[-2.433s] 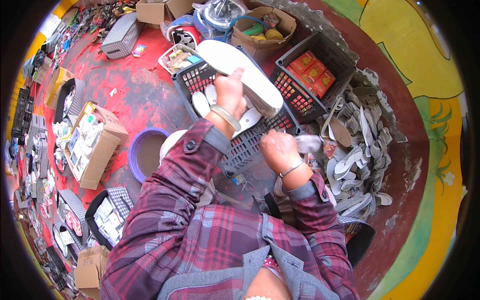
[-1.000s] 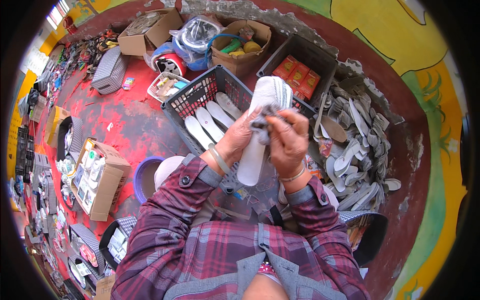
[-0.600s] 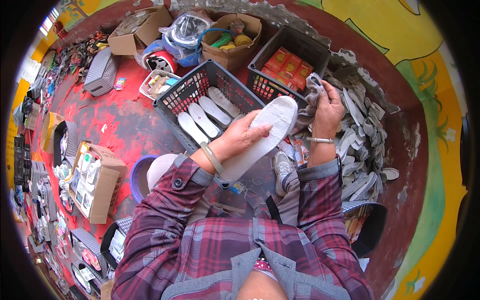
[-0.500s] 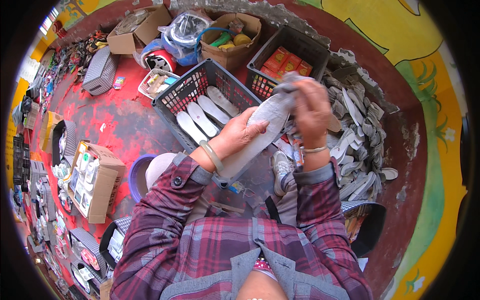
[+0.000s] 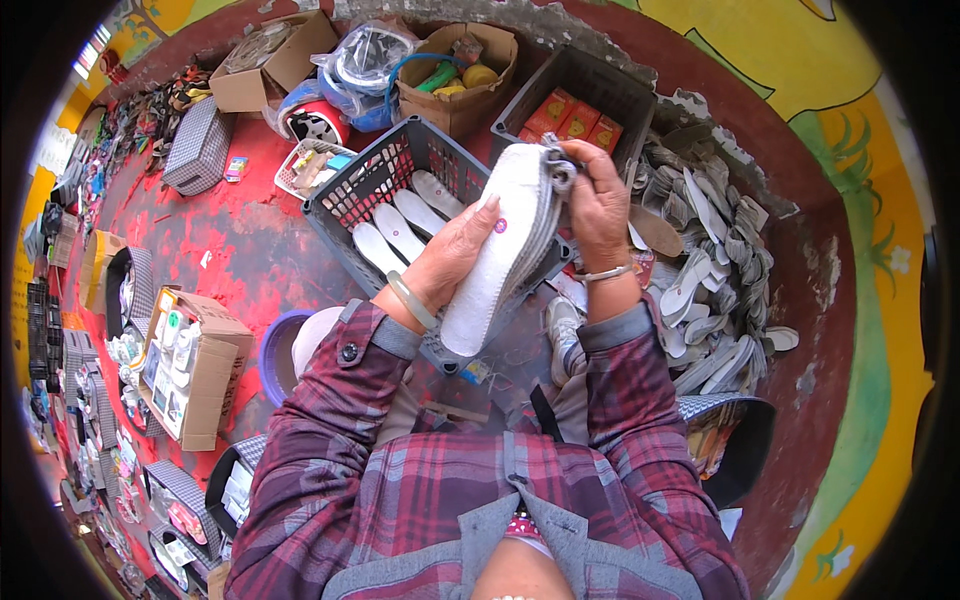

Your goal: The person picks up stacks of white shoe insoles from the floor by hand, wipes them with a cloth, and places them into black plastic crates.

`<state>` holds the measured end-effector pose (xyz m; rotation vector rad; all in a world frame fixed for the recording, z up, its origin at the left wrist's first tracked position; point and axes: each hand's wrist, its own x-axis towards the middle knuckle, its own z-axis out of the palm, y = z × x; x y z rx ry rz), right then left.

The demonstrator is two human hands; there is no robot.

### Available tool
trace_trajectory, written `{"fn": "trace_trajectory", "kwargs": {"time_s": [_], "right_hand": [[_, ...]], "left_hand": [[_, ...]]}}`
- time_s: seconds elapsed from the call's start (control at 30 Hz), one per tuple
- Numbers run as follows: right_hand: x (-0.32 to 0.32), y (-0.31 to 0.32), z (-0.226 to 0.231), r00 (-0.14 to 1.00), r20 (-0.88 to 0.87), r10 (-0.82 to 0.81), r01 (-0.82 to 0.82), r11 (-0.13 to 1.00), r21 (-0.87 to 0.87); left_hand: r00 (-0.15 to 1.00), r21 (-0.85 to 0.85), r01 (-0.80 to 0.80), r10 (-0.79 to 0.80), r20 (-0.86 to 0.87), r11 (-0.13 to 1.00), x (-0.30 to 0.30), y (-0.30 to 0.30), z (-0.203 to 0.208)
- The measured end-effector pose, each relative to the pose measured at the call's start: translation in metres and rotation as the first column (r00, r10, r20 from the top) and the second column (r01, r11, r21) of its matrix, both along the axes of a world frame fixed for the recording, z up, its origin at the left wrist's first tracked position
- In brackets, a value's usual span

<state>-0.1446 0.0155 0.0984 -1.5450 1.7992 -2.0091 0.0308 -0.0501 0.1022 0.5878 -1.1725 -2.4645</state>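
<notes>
A thick stack of white insoles [image 5: 497,245] with grey edges is held up before me, above a dark plastic crate. My left hand [image 5: 455,252] grips the stack from its left side, thumb on the white top face near a small pink mark. At the far end, my right hand [image 5: 597,200] is closed on a crumpled grey cloth [image 5: 560,170] pressed to the stack's right edge. Several white insoles [image 5: 402,232] lie side by side in the dark crate [image 5: 335,222] behind my left hand.
To the right lies a big heap of grey and white insoles [image 5: 715,270]. Another dark crate [image 5: 640,100] holds orange boxes [image 5: 578,120]. A cardboard box [image 5: 215,370] and a purple basin [image 5: 280,345] stand at left. A small white basket [image 5: 310,165] sits beside the dark crate.
The insole stack has turned, so its grey layered edge and the pink mark show. My right hand has moved slightly left and toward me with the cloth.
</notes>
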Motion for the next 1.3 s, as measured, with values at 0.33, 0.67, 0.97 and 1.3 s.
{"fn": "trace_trajectory", "kwargs": {"time_s": [0.33, 0.67, 0.97, 1.3], "right_hand": [[0.047, 0.005, 0.004, 0.971, -0.238, 0.004, -0.002, 1.0, 0.009], [0.085, 0.014, -0.001, 0.916, -0.07, 0.396, -0.386, 0.914, 0.123], [0.063, 0.032, 0.011, 0.704, -0.162, 0.691, -0.592, 0.698, 0.402], [0.058, 0.012, 0.022, 0.903, 0.075, 0.424, -0.429, 0.9, 0.073]], "left_hand": [[0.989, 0.052, -0.118, 0.122, -0.082, 0.992, -0.003, -0.024, -0.034], [0.861, 0.345, -0.429, 0.493, -0.124, 0.835, 0.0, -0.059, -0.039], [0.784, 0.29, -0.556, 0.607, -0.128, 0.779, 0.012, -0.089, -0.053], [0.874, 0.4, -0.414, 0.479, -0.075, 0.818, -0.011, -0.068, -0.07]]}}
